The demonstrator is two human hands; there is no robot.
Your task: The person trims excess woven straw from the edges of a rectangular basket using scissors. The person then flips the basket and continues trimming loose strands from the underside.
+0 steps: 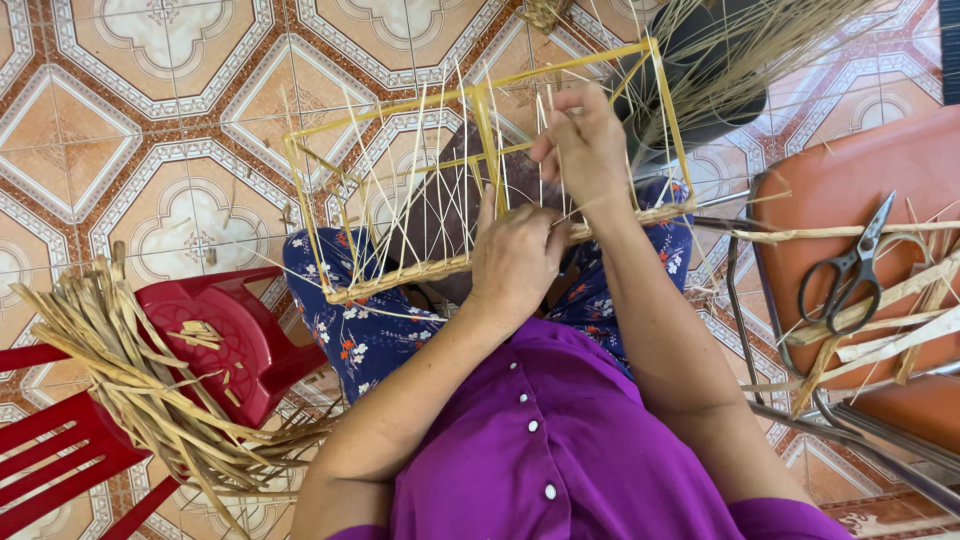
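Dressed in a purple button-front top [560, 450] with small white buttons in a line down the front and short sleeves, forearms bare. Below the top, dark blue trousers [365, 335] printed with small red and white flowers. Both hands without rings or gloves.

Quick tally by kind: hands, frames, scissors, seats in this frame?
Hands: 2, left hand and right hand, both on the frame's woven edge
Yellow rectangular wire frame: 1
Black metal scissors: 1
Seats: 2, red plastic chair, orange padded chair
Total: 6
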